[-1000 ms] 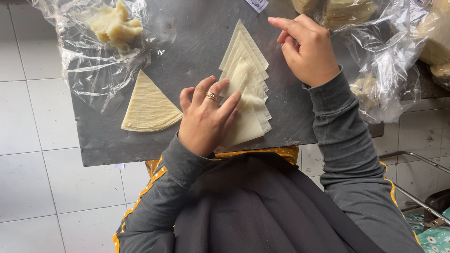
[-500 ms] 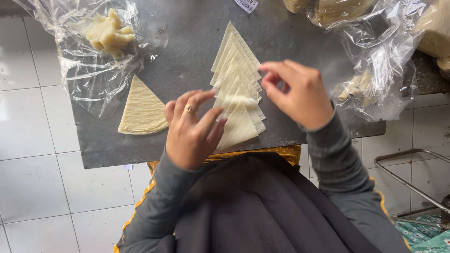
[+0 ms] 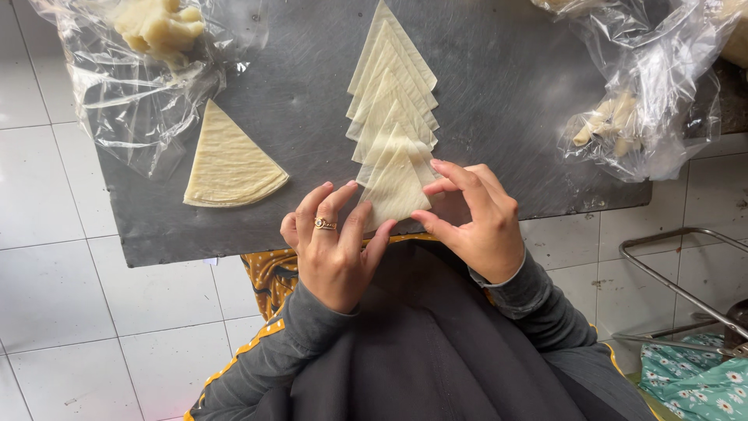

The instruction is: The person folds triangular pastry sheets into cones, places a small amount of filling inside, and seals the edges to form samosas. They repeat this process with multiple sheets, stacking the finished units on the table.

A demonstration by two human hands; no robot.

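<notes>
Your left hand (image 3: 333,245) and right hand (image 3: 477,218) pinch the nearest pastry triangle (image 3: 394,189) from either side at the frame's centre, lowest of an overlapping row (image 3: 392,86) on the grey slab (image 3: 514,93), with a separate wedge (image 3: 230,160) at left.

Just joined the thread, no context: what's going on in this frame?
A person works over a dark slate board with both bare hands. The left hand and right hand pinch the nearest dough triangle, the front piece of an overlapping row of triangles. A separate larger dough wedge lies to the left. Clear plastic bags holding dough lumps sit at the board's corners.
</notes>
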